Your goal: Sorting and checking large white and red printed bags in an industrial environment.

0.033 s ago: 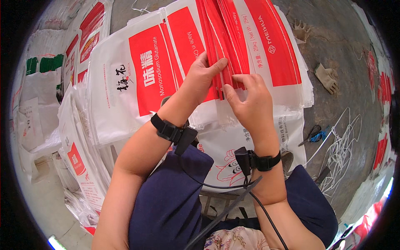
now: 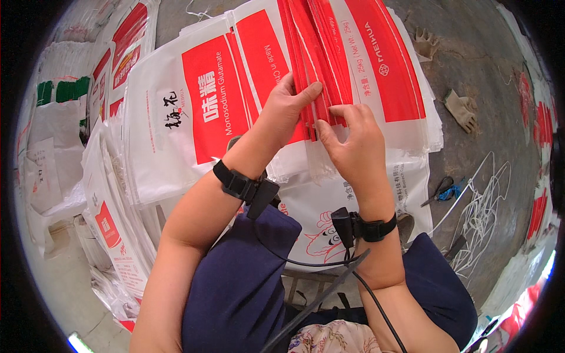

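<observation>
Scuffed floor (image 2: 491, 117), glossy layered sacks (image 2: 322, 62)

Head cam (L of fisheye pair) looks steeply down fm above the lap (image 2: 241, 276), nr it. L hand (image 2: 287, 110) & R hand (image 2: 358, 141) sit upper-ctr, a bit further off; view's upright, w/ edges bowed twd rim.

Sacks (image 2: 212, 147), several: white with broad red panels and printed lettering in white, red and black; flat, unfilled, piled in overlapping layers, outer edges uneven. Red edges (image 2: 332, 65) of sacks: narrow strips bearing pale lengthwise lines, bunched side by side in a raised ridge along the pile's middle, near ends slightly staggered.
</observation>
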Motion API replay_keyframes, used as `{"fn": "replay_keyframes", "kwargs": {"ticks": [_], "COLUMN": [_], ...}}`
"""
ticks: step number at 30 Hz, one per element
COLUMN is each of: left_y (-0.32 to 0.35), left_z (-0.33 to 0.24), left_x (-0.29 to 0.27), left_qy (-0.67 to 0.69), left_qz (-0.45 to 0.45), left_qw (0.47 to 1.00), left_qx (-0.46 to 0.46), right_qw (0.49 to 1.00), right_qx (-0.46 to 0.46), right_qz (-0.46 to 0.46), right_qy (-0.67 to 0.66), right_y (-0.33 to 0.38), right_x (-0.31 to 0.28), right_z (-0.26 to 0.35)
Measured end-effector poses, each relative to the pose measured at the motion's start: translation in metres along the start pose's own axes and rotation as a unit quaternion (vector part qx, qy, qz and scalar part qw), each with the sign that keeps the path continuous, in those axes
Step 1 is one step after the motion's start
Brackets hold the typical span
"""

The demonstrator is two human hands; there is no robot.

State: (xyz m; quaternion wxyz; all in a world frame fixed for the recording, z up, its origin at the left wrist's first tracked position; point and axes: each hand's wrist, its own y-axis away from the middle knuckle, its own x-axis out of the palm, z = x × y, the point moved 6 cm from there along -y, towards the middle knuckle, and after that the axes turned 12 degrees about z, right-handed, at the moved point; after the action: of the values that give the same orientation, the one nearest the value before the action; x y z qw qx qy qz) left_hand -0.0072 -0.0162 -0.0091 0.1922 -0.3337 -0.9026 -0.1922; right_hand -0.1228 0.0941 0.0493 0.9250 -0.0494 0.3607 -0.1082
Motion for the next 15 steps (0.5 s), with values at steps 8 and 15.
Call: {"fn": "replay_keyframes", "kwargs": {"ticks": [8, 15], "left_y": [-0.007, -0.011], "left_z": [0.003, 0.011], "left_x": [0.003, -0.009], "left_qy": [-0.029, -0.072], "left_qz": [0.011, -0.006], "left_qw": [0.999, 0.997], "left_qx": [-0.024, -0.025], "right_qw": [0.998, 0.986], "right_qx": [0.047, 0.094], "right_qz": [-0.010, -0.027], "right_qy": [0.035, 0.135], "right_y": [0.001, 0.001], "right_x": [-0.018, -0.060], "right_z": [-0.014, -0.045]}}
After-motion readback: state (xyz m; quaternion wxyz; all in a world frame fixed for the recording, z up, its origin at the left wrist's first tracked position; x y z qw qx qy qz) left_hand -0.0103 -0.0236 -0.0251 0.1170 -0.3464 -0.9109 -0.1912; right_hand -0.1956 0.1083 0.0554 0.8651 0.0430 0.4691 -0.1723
